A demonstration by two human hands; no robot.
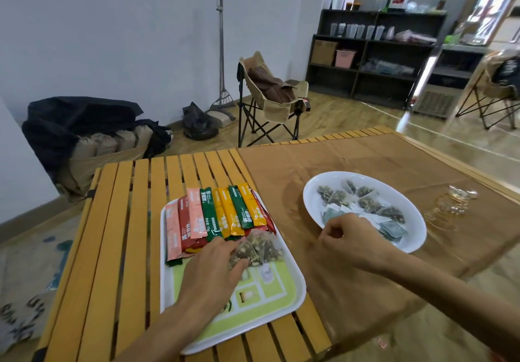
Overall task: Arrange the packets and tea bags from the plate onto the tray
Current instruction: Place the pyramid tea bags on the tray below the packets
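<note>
Left hand (213, 266) resting flat, fingers loosely straight, on pyramid tea bags (260, 246) lying on white tray (292, 299). Just beyond its fingertips, fanned row of coloured packets (219, 215). Right hand (344, 242) curled over near rim of white plate (413, 237); grip unclear. Beyond its knuckles, more bags and tags (363, 201).

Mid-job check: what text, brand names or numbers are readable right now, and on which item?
"15g", roughly: small print low on the green packet; only the number is fairly clear.
Stick packets on the tray: large printed characters, too blurred to read.
Tags in the plate: print too small.
Sack on the floor at left: dark lettering, distorted, unreadable.
Red sign on the shelf: blurred.
</note>
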